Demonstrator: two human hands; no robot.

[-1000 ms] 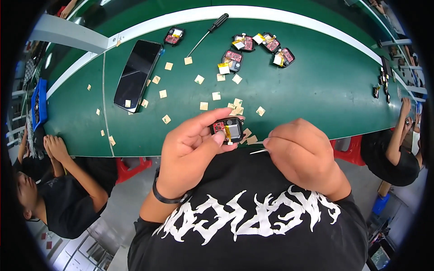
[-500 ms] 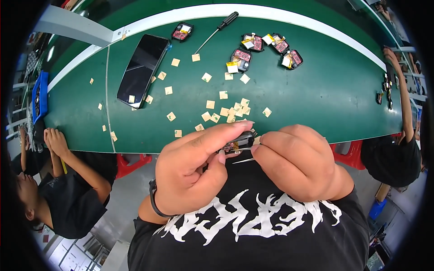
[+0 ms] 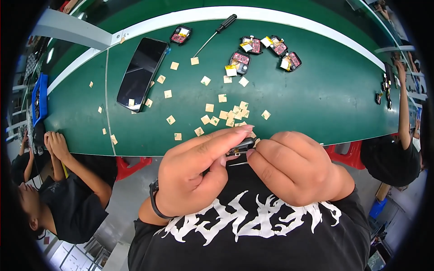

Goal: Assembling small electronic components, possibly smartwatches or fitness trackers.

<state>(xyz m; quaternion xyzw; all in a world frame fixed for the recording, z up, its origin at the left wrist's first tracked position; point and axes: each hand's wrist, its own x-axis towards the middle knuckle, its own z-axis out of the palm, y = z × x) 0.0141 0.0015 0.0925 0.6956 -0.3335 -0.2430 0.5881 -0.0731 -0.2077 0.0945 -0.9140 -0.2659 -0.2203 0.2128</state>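
My left hand [image 3: 194, 165] is closed around a small black device housing [image 3: 244, 145], held just off the table's near edge. Part of its open inside shows between my fingers; the rest is hidden. With thumb and fingers pinched, my right hand [image 3: 298, 169] grips a pair of thin metal tweezers [image 3: 238, 163]. One pointed prong shows below the housing, while the other lies against its open side. The right fingertips are right beside the housing. Just beyond my hands, small square beige adhesive pads [image 3: 230, 115] lie scattered on the green table [image 3: 316, 104].
A large black phone [image 3: 142, 74] lies at left, with a screwdriver [image 3: 216, 35] farther back. Several opened black housings with red boards [image 3: 239, 63] sit at the far side. A blue bin [image 3: 40, 99] stands far left. People sit at both sides, one with clasped hands [image 3: 56, 143].
The housing has tilted so less of its inside shows. My right hand has shifted slightly left and nearer to me, still pinching the tweezers. The table view has dropped slightly.
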